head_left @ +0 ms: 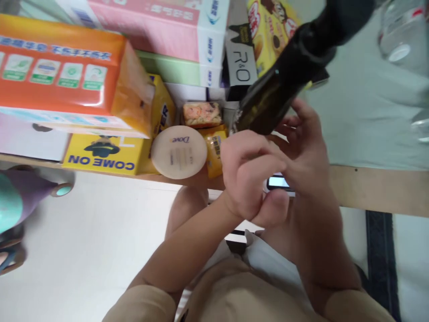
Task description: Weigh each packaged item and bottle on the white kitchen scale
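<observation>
Your step in hand looks like close finger work with both hands together at the near edge of the wood-edged bench with a pale green cover point(372, 188). Your left hand point(250, 172) is curled narrow, its fingers folded in toward the right; your right hand point(306, 152) has its fingers bent, partly behind the left. You may be pinching something between them, but blur and overlap hide it, so I cannot tell what either hand holds.

In the gap between your hands shows a small pale device with a lit display point(278, 181). Most of it is covered, and I cannot tell whether it is held or resting on the bench. Just beyond your fingers is a tall dark glass bottle with a black top point(271, 94); whether your right fingers touch it is unclear.

In my judgement, your next move calls for small, controlled finger motion, with the left hand steady and the display uncovered if you need to read it. Mind your right knuckles against the bottle, which could be knocked, and leave room on the left for the round cream-coloured Dove tub point(179, 152) and the small yellow packet point(216, 150).
</observation>
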A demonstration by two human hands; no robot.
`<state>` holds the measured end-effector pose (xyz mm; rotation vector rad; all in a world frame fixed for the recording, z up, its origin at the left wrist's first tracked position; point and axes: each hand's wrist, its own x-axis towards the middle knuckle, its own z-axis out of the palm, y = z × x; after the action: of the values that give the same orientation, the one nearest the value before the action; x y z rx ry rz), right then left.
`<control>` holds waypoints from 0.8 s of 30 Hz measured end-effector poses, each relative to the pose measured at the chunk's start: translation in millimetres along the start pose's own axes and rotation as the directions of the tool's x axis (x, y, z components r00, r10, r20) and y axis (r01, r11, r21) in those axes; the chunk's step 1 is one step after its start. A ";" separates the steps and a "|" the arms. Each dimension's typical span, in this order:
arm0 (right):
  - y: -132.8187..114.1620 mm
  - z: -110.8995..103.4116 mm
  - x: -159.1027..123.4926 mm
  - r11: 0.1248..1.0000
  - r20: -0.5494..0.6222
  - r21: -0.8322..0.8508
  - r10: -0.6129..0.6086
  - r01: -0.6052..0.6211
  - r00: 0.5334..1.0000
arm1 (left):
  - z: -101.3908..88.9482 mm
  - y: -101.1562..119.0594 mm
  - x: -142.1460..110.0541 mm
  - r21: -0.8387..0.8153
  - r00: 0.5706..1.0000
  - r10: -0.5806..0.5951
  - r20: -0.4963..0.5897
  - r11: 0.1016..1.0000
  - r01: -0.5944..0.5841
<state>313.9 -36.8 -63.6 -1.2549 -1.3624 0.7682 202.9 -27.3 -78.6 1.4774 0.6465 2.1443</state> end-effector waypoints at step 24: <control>69.3 -250.7 -59.3 0.705 -0.668 0.646 0.339 0.291 0.662 | 347.9 -96.3 -63.1 0.162 0.407 -0.106 0.907 0.981 -0.105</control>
<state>563.5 -126.5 -91.7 -0.7736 -0.2522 0.5794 560.5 52.6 -73.7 2.4105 0.3975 0.9005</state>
